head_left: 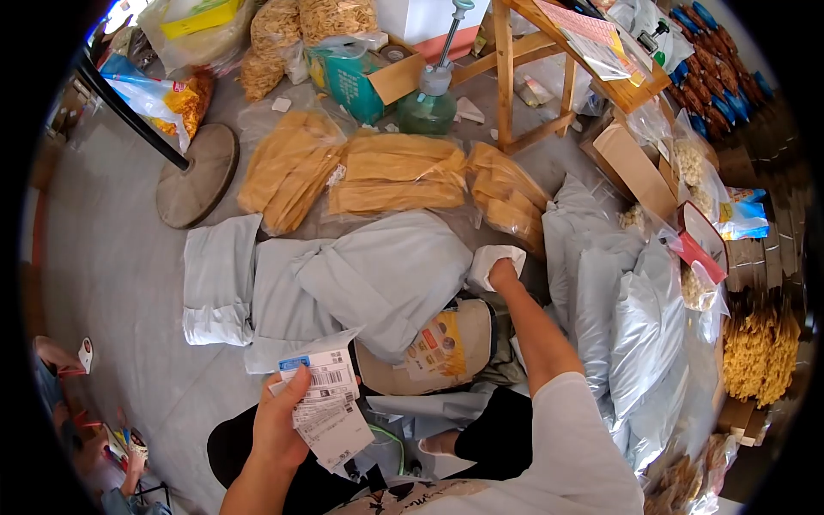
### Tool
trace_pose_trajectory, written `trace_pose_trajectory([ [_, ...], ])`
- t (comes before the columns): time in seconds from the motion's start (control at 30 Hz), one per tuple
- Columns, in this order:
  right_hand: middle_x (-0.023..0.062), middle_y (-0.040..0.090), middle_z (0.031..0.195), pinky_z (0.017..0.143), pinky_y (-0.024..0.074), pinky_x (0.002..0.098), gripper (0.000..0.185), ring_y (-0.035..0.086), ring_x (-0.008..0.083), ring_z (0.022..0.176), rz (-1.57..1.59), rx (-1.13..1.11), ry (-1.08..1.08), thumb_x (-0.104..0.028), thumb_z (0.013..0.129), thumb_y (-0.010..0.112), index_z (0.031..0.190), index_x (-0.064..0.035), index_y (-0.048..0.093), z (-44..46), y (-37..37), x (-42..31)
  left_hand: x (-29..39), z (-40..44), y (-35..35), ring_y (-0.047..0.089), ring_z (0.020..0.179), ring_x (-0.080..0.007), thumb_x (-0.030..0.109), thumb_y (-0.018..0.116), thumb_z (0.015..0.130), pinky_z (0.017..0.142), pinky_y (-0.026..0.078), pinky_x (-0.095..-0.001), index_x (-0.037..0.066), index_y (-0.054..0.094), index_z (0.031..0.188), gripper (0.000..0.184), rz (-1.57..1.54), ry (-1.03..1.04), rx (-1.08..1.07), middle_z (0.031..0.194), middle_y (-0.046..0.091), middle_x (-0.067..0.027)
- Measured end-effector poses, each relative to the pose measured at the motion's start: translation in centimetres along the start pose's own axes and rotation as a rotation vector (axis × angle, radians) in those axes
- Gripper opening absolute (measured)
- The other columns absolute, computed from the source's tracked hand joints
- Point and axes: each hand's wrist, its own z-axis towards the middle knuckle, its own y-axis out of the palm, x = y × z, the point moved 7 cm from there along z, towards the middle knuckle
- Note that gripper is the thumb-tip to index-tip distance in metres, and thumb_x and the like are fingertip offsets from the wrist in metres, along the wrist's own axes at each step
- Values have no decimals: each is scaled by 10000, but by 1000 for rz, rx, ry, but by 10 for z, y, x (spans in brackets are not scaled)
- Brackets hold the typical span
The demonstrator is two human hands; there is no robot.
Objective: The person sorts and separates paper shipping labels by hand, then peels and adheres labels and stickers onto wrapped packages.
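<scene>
Printed labels (328,390) with barcodes are pinched in my left hand (281,421), thumb on top, near my lap. My right hand (504,273) reaches forward at a white paper-like piece (487,261); its fingers are partly hidden there. Grey plastic parcels (386,266) lie across the floor between and ahead of my hands. Below my right hand is a beige padded item (468,343) with a printed yellow packet (442,348) on it.
Clear bags of flat tan food (395,176) lie ahead. More grey parcels (639,335) are heaped on the right. A round stand base (197,176), a spray bottle (427,107) and a wooden stool (639,86) stand farther off. People's limbs (60,395) show at the left edge.
</scene>
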Motion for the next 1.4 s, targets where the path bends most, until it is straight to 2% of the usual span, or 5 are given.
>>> trace_pose_trajectory([
  [0.37,231,588,999,781,472,414,296,587,322,929,6,139,105,-159,780,436,894,40,622,34,59,40,1,-1,3,624,824,-306,306,514,856,740,510,-393,-41,530,1032,389,-5,-1,-8,940,600,-259],
  [0.53,211,611,937,760,475,426,260,597,327,895,-58,212,70,-130,771,439,853,10,643,-24,-18,-4,0,-1,1,625,823,-304,314,521,853,737,511,-390,-37,533,1028,393,10,3,-3,939,601,-257],
  [0.83,132,629,854,707,480,396,240,595,316,807,180,321,-106,-58,657,586,880,-94,667,-74,-78,-10,-1,-4,9,625,826,-298,316,522,854,736,512,-385,-36,546,1004,383,-4,-4,-41,927,608,-243],
  [1.1,64,578,775,627,478,350,132,551,241,798,-66,496,-616,-67,686,553,785,-82,639,-129,-101,-29,-1,-6,13,624,830,-288,314,496,870,714,515,-376,-29,540,1016,375,22,7,-48,922,609,-226],
  [1.4,79,567,798,599,469,371,140,547,260,746,-52,496,-645,-44,704,559,839,-50,596,-174,-116,-24,-3,-12,17,625,832,-279,315,505,865,687,523,-378,-17,542,1018,367,-2,18,-91,898,617,-186],
])
